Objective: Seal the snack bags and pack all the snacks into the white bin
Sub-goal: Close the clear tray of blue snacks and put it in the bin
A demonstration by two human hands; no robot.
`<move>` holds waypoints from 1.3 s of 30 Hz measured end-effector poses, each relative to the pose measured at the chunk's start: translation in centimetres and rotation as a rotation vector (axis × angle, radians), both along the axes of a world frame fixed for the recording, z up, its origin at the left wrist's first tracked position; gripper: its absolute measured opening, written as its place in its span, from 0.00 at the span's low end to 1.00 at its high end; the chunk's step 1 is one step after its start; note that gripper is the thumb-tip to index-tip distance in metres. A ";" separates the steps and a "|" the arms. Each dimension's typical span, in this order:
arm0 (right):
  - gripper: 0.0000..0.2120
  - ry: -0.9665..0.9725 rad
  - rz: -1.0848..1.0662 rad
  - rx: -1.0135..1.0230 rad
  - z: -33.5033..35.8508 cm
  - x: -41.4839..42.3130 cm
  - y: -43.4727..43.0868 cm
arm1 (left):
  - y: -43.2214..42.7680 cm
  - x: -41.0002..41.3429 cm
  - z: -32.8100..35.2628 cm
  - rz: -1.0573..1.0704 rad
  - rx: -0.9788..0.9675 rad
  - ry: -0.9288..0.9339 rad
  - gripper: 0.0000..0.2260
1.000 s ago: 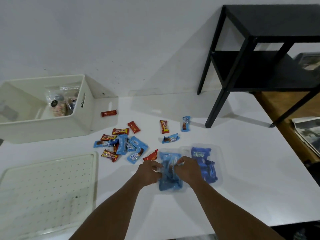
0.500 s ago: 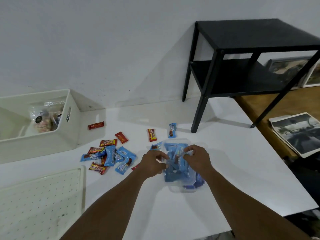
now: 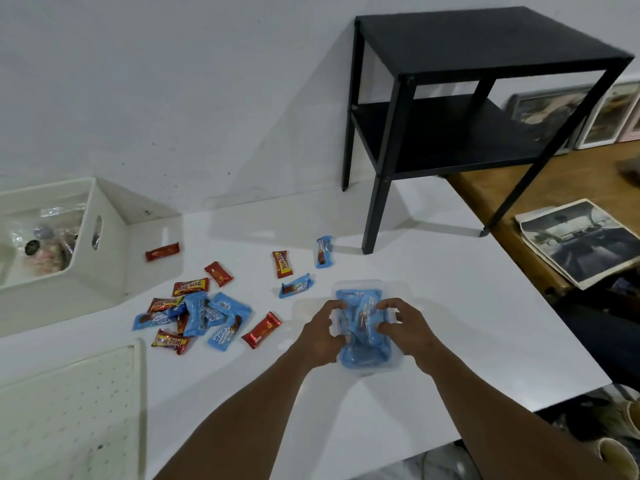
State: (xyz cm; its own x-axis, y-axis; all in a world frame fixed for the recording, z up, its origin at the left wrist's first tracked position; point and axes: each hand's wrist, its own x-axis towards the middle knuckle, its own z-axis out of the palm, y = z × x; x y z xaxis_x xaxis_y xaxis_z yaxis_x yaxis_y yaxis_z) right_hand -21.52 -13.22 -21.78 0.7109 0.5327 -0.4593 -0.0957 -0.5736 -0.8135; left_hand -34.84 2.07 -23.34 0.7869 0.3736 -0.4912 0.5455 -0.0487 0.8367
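Bag [image 3: 363, 355] has shifted toward 3 o'clock, clear of the snacks [image 3: 197, 317]. Bin [image 3: 52, 299] stands at 10 o'clock from the bag, snacks between. Left grip [image 3: 322, 332] pinches the bag's 9 o'clock edge, right grip [image 3: 405, 327] its 3 o'clock edge. Long axis runs 12 to 6. Left grip is nearer the bin.

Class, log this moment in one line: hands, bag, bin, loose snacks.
left hand: grips clear bag | right hand: grips clear bag | white bin: one packed bag inside | loose snacks: scattered on table
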 end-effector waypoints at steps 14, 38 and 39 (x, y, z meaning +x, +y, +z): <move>0.11 -0.046 0.074 0.180 7.1 -2.4 10.1 | 9.2 -4.5 7.2 0.158 -0.004 -0.139 0.21; 0.14 -0.221 0.509 0.380 17.6 -35.9 58.2 | 50.4 -42.0 22.0 0.550 0.198 -0.129 0.22; 0.13 -0.216 0.517 0.358 16.6 -36.9 59.5 | 51.5 -42.9 21.2 0.552 0.201 -0.103 0.21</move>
